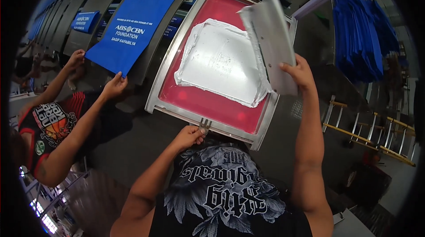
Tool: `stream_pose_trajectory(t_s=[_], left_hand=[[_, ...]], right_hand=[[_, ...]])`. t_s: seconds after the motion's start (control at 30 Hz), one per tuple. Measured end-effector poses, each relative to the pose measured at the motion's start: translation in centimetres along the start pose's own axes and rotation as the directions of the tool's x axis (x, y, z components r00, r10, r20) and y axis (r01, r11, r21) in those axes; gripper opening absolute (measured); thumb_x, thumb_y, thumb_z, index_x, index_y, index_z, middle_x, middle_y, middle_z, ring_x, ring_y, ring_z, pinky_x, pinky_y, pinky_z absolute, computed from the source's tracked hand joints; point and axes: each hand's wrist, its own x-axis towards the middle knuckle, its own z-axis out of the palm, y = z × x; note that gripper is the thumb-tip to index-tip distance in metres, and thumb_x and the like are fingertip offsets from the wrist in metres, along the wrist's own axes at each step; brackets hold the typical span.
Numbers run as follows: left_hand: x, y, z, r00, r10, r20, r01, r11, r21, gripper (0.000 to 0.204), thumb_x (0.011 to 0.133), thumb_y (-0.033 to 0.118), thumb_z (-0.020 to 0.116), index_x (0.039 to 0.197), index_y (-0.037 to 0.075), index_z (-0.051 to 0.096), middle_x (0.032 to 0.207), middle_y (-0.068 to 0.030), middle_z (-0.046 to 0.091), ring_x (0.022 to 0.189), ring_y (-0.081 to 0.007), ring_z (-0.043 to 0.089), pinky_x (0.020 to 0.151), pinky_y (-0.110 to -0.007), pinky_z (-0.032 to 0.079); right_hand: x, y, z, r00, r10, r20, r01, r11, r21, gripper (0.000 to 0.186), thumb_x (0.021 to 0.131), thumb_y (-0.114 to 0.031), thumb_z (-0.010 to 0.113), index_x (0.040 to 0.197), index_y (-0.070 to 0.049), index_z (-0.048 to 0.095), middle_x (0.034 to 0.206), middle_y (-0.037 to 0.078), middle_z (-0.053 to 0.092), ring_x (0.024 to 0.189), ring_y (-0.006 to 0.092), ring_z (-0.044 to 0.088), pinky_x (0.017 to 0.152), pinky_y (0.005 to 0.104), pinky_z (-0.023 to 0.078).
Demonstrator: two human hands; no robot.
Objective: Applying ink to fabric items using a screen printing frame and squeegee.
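Note:
A metal-framed printing screen with red mesh lies in front of me. A thick, uneven patch of white ink covers the middle of the mesh. My right hand is closed around the outer edge of a wide metal squeegee, held tilted at the screen's right side. Ink clings along its inner edge. With my left hand I pinch a small pronged metal bracket on the near edge of the frame.
Left of the screen, a co-worker's hands hold the lower corners of a printed blue bag on a grey board. More boards stretch away to the left. Blue bags hang at the right, above a yellow-railed ladder.

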Motion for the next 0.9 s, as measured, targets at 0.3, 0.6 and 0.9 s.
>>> stream_pose_trajectory(t_s=[0.3,0.6,0.9], left_hand=[[-0.4,0.4,0.3,0.996,-0.063,-0.065,0.060,0.997,-0.058,0.029,0.094,0.027,0.056,0.085,-0.001,0.064,0.070,-0.0036,0.062,0.059,-0.0094,0.056,0.056,-0.022,0.046],[1.1,-0.7,-1.0,0.998,-0.040,0.052,0.042,0.998,-0.036,0.033,0.093,0.028,0.057,0.084,-0.002,0.065,0.069,-0.0053,0.064,0.059,-0.0100,0.058,0.056,-0.023,0.047],[1.8,-0.2,-1.8,0.954,-0.053,0.295,0.029,0.996,0.085,0.040,0.095,0.037,0.052,0.087,-0.001,0.064,0.072,-0.0026,0.061,0.064,-0.0077,0.054,0.061,-0.021,0.046]], right_hand=[[10.2,-3.1,6.2,0.959,-0.246,0.138,0.238,0.444,-0.864,0.035,0.070,-0.012,0.061,0.105,-0.012,0.063,0.098,0.016,0.065,0.093,0.0360,0.060,0.081,0.0442,0.047],[2.9,3.3,11.3,0.912,-0.356,0.203,0.346,0.405,-0.846,0.029,0.070,0.000,0.053,0.096,-0.011,0.059,0.089,0.010,0.059,0.089,0.0317,0.056,0.074,0.0437,0.047],[-11.2,-2.3,14.1,0.972,-0.106,-0.209,-0.001,0.889,-0.459,0.030,0.075,-0.005,0.063,0.105,-0.004,0.061,0.093,0.011,0.065,0.085,0.0255,0.063,0.077,0.0320,0.049]])
